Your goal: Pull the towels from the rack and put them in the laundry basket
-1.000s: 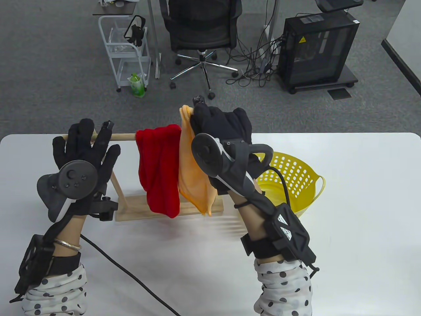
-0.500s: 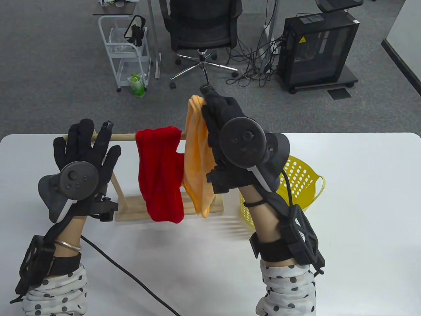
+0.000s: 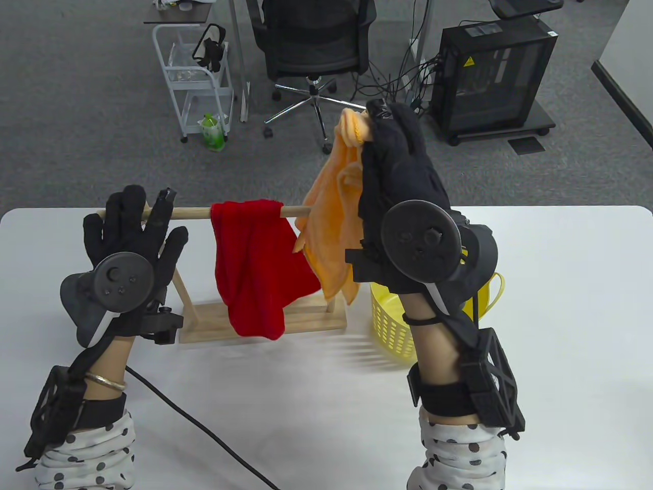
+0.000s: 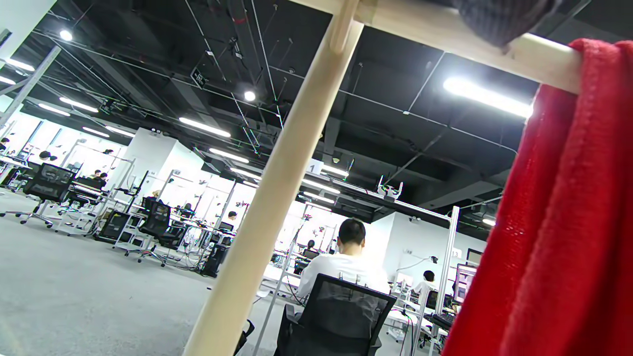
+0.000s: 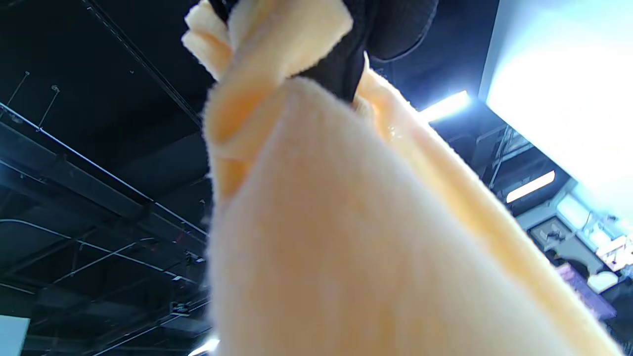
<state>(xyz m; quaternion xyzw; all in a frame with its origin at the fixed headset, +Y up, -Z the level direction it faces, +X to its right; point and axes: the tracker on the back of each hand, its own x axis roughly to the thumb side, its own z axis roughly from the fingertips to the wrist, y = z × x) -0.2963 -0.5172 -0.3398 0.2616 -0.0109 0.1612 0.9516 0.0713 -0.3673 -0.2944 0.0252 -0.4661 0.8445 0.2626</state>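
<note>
A wooden rack (image 3: 265, 320) stands on the white table, its rail (image 3: 193, 211) running left to right. A red towel (image 3: 255, 265) hangs over the rail; the left wrist view shows the red towel (image 4: 554, 222) beside the rail (image 4: 474, 34). My left hand (image 3: 133, 224) rests with fingers spread on the rail's left end. My right hand (image 3: 393, 153) is raised high and grips the bunched top of an orange towel (image 3: 334, 219), which hangs off the rail, right of the red one. The orange towel (image 5: 356, 237) fills the right wrist view. A yellow perforated laundry basket (image 3: 390, 321) sits under my right forearm, mostly hidden.
A black cable (image 3: 204, 434) trails across the table's near left. Beyond the far edge are an office chair (image 3: 311, 46), a white cart (image 3: 196, 76), a green bottle (image 3: 211, 132) and a black computer case (image 3: 492, 71) on the carpet.
My right hand has lifted the orange towel up and to the right, clear of the rail, dragging the red towel's lower edge to the right. The left hand has stayed on the rail.
</note>
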